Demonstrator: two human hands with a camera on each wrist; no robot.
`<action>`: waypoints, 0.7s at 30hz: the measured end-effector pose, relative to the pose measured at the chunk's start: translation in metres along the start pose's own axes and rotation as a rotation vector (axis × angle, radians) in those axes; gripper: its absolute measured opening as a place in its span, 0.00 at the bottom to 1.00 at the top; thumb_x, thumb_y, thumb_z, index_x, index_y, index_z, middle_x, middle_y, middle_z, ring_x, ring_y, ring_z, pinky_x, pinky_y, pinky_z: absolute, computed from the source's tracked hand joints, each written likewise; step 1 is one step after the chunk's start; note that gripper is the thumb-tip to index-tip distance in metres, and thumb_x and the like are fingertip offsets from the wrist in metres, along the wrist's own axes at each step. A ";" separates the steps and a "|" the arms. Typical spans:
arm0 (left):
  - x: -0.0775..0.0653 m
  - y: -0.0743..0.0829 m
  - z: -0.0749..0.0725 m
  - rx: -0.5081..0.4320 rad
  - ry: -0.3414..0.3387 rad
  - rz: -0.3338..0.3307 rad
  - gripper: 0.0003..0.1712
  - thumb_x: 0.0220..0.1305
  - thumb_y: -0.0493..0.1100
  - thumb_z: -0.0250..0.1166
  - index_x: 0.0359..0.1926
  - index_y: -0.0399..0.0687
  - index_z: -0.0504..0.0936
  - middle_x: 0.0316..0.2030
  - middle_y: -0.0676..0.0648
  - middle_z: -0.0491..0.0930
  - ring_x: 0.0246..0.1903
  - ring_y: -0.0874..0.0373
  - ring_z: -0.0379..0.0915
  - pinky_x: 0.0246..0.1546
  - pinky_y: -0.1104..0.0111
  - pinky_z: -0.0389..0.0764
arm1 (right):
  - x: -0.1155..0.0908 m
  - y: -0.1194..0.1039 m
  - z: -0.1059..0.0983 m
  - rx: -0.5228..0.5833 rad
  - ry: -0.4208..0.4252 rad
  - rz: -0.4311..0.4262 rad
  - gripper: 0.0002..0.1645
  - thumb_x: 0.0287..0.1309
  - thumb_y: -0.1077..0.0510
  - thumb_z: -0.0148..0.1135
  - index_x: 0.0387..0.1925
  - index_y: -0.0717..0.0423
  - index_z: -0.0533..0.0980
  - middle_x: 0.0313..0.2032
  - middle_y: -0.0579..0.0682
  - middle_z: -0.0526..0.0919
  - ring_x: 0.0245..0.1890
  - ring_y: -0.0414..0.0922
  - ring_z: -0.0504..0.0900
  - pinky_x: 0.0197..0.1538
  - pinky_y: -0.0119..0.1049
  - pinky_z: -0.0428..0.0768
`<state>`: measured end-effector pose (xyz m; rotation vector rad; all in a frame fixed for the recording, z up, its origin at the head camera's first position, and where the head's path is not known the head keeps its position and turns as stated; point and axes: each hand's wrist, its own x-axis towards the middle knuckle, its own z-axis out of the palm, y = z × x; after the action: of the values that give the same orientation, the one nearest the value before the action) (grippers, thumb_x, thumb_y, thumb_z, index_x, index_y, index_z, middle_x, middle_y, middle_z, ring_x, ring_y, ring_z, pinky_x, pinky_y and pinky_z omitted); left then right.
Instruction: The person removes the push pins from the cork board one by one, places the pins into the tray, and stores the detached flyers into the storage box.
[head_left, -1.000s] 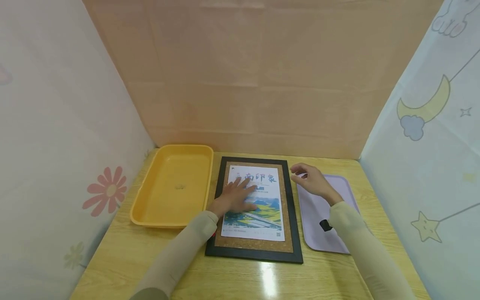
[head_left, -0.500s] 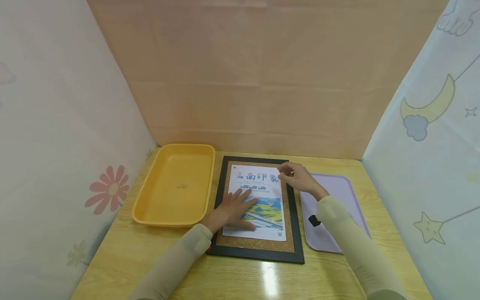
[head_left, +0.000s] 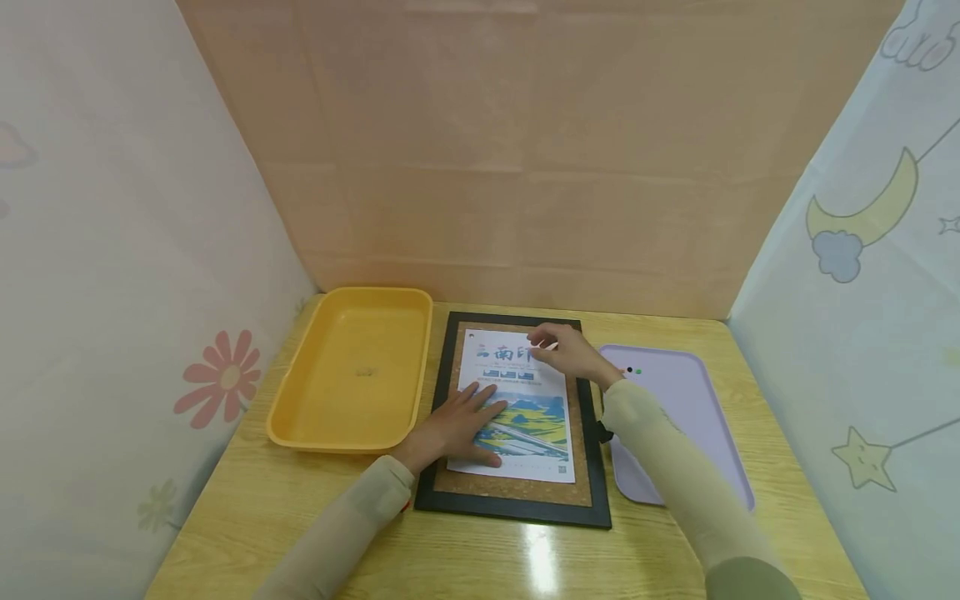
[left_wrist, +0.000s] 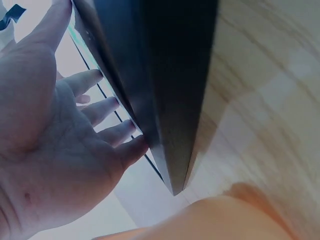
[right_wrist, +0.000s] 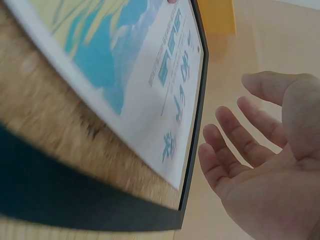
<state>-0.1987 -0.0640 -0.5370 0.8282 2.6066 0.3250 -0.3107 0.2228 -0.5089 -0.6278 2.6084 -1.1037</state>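
Observation:
My left hand [head_left: 453,423] rests with spread fingers on the left part of a printed poster [head_left: 528,421]. The poster lies on a cork board [head_left: 517,489] with a black frame [head_left: 510,505]. A small dark pin [head_left: 471,336] shows at its upper left corner. My right hand [head_left: 566,350] is over the poster's upper right part, covering some of its lettering. In the right wrist view its fingers [right_wrist: 232,131] are loosely bent, the thumb apart from them, and nothing shows between them. In the left wrist view the left fingers are straight, overlapping the frame's edge.
A yellow tray [head_left: 424,350] stands left of the board. On the right lies a lavender tray [head_left: 686,400] with small coloured dots, perhaps pins [head_left: 630,370], near its upper left corner. All stand on a wooden table [head_left: 465,558] with walls on three sides.
My right hand has moved left, from beside the lavender tray to over the poster's upper right. My left hand has slid slightly down and left, uncovering the title's left end.

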 end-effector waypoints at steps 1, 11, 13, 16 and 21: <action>-0.001 0.000 0.000 -0.005 0.000 -0.001 0.61 0.67 0.76 0.75 0.91 0.62 0.60 0.94 0.47 0.48 0.94 0.38 0.40 0.92 0.37 0.53 | 0.004 -0.002 0.002 0.001 -0.006 -0.002 0.25 0.83 0.53 0.66 0.70 0.63 0.80 0.65 0.64 0.87 0.64 0.61 0.86 0.66 0.62 0.87; -0.002 -0.003 0.001 -0.001 0.015 0.013 0.61 0.67 0.76 0.75 0.91 0.61 0.61 0.94 0.46 0.49 0.93 0.37 0.41 0.91 0.35 0.55 | 0.041 -0.019 0.025 0.004 -0.059 0.027 0.25 0.82 0.53 0.66 0.71 0.61 0.80 0.63 0.60 0.88 0.65 0.60 0.86 0.67 0.58 0.87; -0.001 -0.004 0.002 0.001 0.016 0.017 0.61 0.67 0.76 0.75 0.91 0.61 0.60 0.93 0.45 0.49 0.93 0.37 0.42 0.90 0.35 0.55 | 0.048 -0.021 0.030 0.008 -0.068 0.046 0.25 0.82 0.53 0.67 0.71 0.61 0.80 0.63 0.60 0.88 0.66 0.60 0.86 0.69 0.58 0.87; 0.000 -0.005 0.003 0.005 0.018 0.027 0.61 0.68 0.75 0.75 0.91 0.60 0.60 0.93 0.44 0.49 0.93 0.36 0.42 0.90 0.34 0.55 | 0.056 -0.022 0.037 0.007 -0.079 0.063 0.25 0.82 0.53 0.66 0.72 0.61 0.80 0.64 0.61 0.88 0.67 0.60 0.86 0.72 0.59 0.86; -0.001 -0.005 0.001 -0.002 0.025 0.045 0.61 0.68 0.75 0.75 0.91 0.58 0.61 0.93 0.44 0.50 0.93 0.36 0.43 0.90 0.35 0.56 | 0.068 -0.021 0.045 0.001 -0.072 0.064 0.24 0.83 0.55 0.65 0.71 0.60 0.81 0.64 0.61 0.89 0.65 0.59 0.87 0.72 0.57 0.87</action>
<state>-0.1995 -0.0685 -0.5393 0.8883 2.6136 0.3534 -0.3472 0.1495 -0.5286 -0.5687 2.5489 -1.0434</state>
